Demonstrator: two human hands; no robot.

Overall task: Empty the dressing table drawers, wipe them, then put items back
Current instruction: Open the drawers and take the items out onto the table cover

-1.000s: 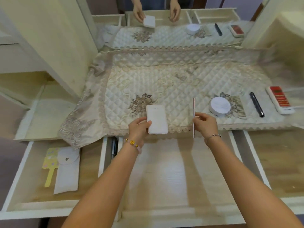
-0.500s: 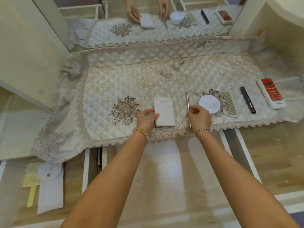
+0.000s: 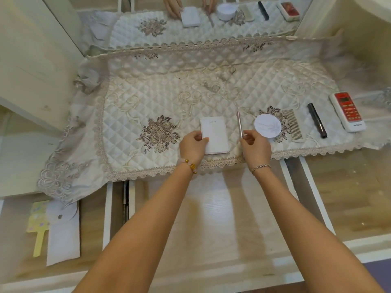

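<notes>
I see the quilted desk cloth across the whole top, with the mirror behind it. Three drawers are pulled out below. The middle drawer sits under both forearms, and the right drawer is beside it. The left drawer holds a white envelope with a yellow paddle next to it.

Everything else is on the cloth near its front edge. Red-and-white remote is far right. White case lies flat at centre. Left grip is curled round the case's near-left corner, thumb on top. Round white compact, comb and black pen lie in a row between case and remote.

Right grip pinches the near end of a thin pink stick, which points away between case and compact. Can't tell if the stick touches the cloth
</notes>
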